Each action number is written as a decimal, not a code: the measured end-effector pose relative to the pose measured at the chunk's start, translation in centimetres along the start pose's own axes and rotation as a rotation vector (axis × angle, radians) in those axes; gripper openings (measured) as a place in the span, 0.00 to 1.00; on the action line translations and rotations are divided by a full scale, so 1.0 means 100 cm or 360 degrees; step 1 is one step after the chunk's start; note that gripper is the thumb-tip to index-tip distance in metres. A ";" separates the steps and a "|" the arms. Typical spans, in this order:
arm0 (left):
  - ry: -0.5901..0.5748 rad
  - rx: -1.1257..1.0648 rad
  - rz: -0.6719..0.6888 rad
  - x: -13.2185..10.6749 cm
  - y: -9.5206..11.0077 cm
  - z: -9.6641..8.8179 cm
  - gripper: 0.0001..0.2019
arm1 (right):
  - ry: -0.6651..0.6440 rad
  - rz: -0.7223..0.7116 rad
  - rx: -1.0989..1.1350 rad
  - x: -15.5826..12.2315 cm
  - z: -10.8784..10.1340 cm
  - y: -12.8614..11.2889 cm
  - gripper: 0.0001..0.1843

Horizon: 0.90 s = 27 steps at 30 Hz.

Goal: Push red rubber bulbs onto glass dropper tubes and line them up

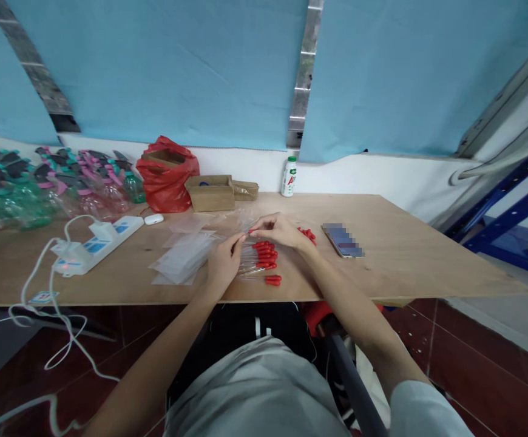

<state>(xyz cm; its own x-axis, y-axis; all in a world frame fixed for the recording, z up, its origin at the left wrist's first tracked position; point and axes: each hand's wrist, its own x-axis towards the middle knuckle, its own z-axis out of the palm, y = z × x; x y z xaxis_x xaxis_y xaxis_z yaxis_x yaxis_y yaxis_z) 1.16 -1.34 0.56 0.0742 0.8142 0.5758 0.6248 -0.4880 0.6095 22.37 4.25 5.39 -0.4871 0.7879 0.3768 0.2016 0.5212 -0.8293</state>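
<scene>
In front of me, just above the table, my two hands meet fingertip to fingertip. My right hand (282, 232) pinches a red-ended clear stick (250, 231). My left hand (224, 265) is closed at the same spot, thumb and finger pressed together; what it grips is too small to make out. Below the hands lies a row of red-ended clear sticks (264, 250), their red ends pointing right. A stack of clear plastic bags (184, 258) lies left of my left hand. More red ends (308, 235) show beyond my right wrist.
A phone (342, 241) lies to the right. At the back stand a white bottle (289, 177), a cardboard box (212, 194) and a red bag (168, 182). Further left are a power strip (100, 246) with trailing cords and several spray bottles (31, 200). The table's front edge is close.
</scene>
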 end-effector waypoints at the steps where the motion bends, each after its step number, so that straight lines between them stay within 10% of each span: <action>1: -0.0008 0.0010 -0.0003 0.000 0.000 0.000 0.17 | -0.0002 0.0000 -0.0009 0.000 -0.001 0.000 0.19; 27: 0.0032 0.0142 0.0159 0.000 0.008 0.000 0.17 | -0.0100 -0.0085 0.0013 0.003 -0.009 0.008 0.18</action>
<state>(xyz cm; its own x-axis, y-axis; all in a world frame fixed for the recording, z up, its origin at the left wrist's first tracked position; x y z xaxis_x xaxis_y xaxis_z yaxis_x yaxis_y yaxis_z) 1.65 -1.77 1.03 0.1244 0.7558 0.6428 0.6819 -0.5357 0.4980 23.14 5.16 5.15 -0.5492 0.7369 0.3940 0.1671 0.5589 -0.8122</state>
